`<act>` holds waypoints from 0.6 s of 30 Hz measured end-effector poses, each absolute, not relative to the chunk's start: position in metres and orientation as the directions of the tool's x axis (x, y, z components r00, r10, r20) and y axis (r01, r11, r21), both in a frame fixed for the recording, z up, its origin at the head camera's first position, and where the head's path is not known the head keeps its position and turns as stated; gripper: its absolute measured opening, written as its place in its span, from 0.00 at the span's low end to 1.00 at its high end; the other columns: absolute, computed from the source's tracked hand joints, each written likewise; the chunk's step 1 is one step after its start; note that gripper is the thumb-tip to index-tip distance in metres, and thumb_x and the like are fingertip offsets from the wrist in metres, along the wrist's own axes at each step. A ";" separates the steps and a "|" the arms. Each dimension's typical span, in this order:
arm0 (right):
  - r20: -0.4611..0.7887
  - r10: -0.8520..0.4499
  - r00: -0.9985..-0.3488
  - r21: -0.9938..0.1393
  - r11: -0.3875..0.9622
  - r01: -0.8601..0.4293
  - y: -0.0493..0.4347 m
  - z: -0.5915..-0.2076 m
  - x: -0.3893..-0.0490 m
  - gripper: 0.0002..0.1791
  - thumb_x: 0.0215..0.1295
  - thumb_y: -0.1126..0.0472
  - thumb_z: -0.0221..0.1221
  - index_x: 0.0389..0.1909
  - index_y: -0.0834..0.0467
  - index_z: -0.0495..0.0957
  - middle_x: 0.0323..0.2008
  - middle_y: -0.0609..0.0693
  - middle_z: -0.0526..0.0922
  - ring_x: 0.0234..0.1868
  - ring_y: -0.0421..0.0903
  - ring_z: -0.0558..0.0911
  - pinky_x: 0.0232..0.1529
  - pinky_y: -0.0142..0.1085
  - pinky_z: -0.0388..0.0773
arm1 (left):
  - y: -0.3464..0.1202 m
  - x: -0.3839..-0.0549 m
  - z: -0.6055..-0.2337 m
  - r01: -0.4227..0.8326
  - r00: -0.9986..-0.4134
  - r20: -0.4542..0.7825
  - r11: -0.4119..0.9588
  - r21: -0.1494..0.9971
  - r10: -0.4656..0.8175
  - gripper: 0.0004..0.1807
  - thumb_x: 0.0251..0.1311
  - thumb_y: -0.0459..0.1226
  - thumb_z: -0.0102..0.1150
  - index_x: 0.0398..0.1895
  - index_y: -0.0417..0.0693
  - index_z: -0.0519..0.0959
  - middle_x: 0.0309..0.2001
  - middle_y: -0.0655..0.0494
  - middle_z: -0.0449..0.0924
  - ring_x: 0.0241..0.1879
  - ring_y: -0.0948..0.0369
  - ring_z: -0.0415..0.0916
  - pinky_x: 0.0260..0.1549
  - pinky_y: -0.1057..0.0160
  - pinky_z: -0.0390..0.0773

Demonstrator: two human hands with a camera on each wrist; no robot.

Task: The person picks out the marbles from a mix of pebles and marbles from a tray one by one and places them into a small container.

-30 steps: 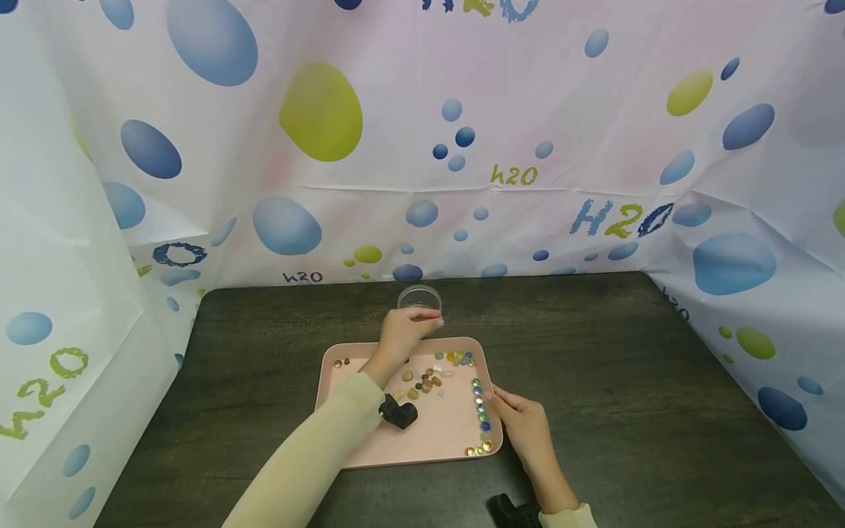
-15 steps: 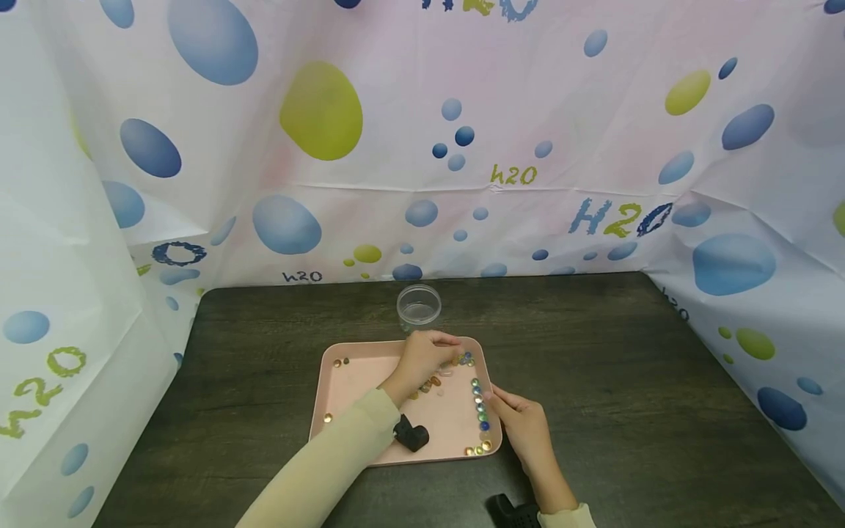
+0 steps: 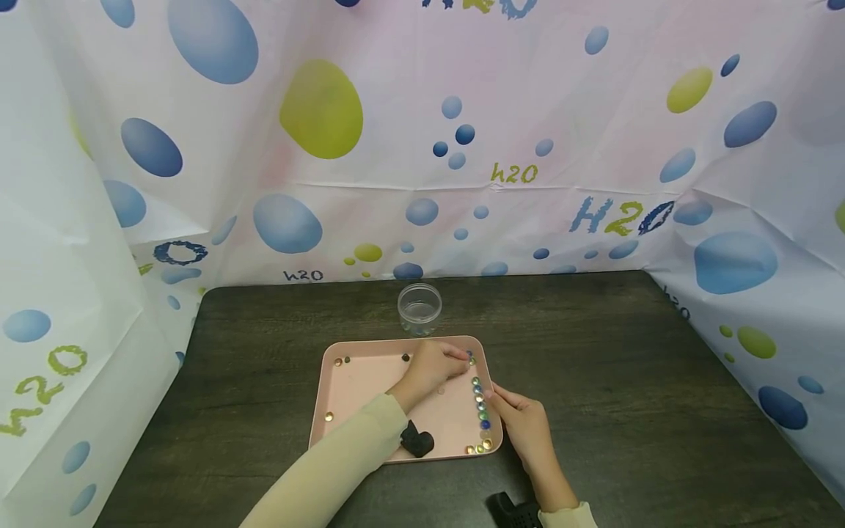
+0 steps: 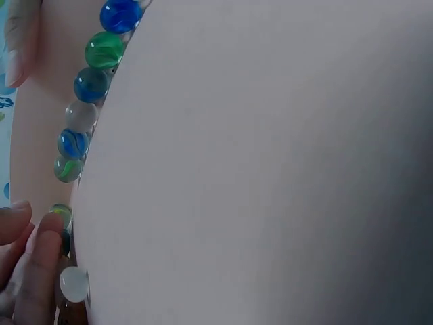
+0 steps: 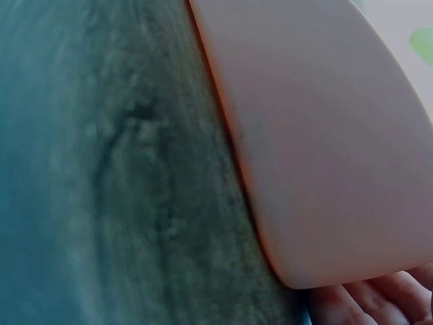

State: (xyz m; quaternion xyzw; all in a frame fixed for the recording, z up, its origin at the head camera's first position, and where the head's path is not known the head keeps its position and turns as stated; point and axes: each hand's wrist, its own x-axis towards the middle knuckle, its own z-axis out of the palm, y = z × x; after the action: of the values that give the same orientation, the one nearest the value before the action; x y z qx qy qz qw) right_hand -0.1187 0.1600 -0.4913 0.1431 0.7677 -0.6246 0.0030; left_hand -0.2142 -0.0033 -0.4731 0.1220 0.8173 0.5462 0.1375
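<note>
My left hand [image 3: 432, 369] reaches over the upper right of a pink tray [image 3: 359, 396]. In the left wrist view its fingertips [image 4: 47, 233] touch a clear marble [image 4: 62, 208] by the tray wall; a gap shows between thumb and finger. A white round piece [image 4: 74, 284] lies beside them. Down the tray's right side runs a row of glass marbles [image 3: 480, 403], among them a green one [image 4: 104, 50]. My right hand [image 3: 524, 429] grips the tray's right rim, thumb on top. Its fingers [image 5: 379, 301] partly show beneath the tray in the right wrist view.
A clear round jar [image 3: 419, 308] stands behind the tray on the dark wooden table [image 3: 627, 367]. A dark bead [image 3: 405, 357] and a golden bead [image 3: 328, 416] lie in the tray. My left forearm hides part of it. A printed sheet [image 3: 515, 110] hangs behind.
My left hand has come from the jar's near side back over the tray, then farther right to the marbles near its upper right corner. The right hand stays on the rim.
</note>
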 end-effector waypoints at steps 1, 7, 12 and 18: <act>-0.184 0.217 -0.959 -0.957 0.182 0.224 0.160 -0.491 -0.119 0.24 0.61 0.48 0.59 0.51 0.60 0.79 0.48 0.57 0.81 0.50 0.52 0.80 0.46 0.40 0.80 | -0.003 -0.214 -0.473 0.051 -0.932 -0.093 0.381 0.923 0.350 0.09 0.55 0.38 0.64 0.38 0.46 0.85 0.38 0.58 0.84 0.28 0.65 0.78 0.27 0.68 0.77; -0.193 0.219 -0.956 -0.954 0.187 0.236 0.160 -0.490 -0.119 0.25 0.61 0.47 0.59 0.51 0.60 0.79 0.49 0.57 0.81 0.51 0.52 0.80 0.46 0.39 0.79 | 0.000 -0.216 -0.471 0.051 -0.931 -0.105 0.409 0.911 0.350 0.10 0.55 0.37 0.62 0.39 0.45 0.85 0.39 0.56 0.84 0.29 0.67 0.77 0.28 0.69 0.76; -0.196 0.221 -0.955 -0.959 0.158 0.234 0.159 -0.489 -0.120 0.25 0.60 0.48 0.60 0.51 0.61 0.78 0.49 0.58 0.81 0.50 0.51 0.81 0.45 0.38 0.80 | 0.002 -0.216 -0.470 0.070 -0.933 -0.092 0.428 0.901 0.347 0.10 0.55 0.35 0.61 0.39 0.44 0.85 0.39 0.55 0.84 0.27 0.68 0.76 0.26 0.70 0.75; -0.197 0.230 -0.953 -0.954 0.178 0.240 0.159 -0.489 -0.120 0.24 0.60 0.48 0.61 0.51 0.60 0.79 0.49 0.57 0.81 0.51 0.50 0.80 0.46 0.38 0.79 | 0.005 -0.218 -0.473 0.057 -0.941 -0.111 0.473 0.879 0.320 0.09 0.55 0.37 0.62 0.38 0.47 0.85 0.37 0.59 0.85 0.24 0.69 0.75 0.24 0.70 0.73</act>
State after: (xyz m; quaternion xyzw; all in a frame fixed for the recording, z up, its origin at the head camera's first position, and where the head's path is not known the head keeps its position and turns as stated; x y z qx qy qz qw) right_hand -0.1196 0.1587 -0.4889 0.1533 0.7675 -0.6224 0.0041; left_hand -0.2180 0.0046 -0.4726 0.1111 0.8482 0.5009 0.1313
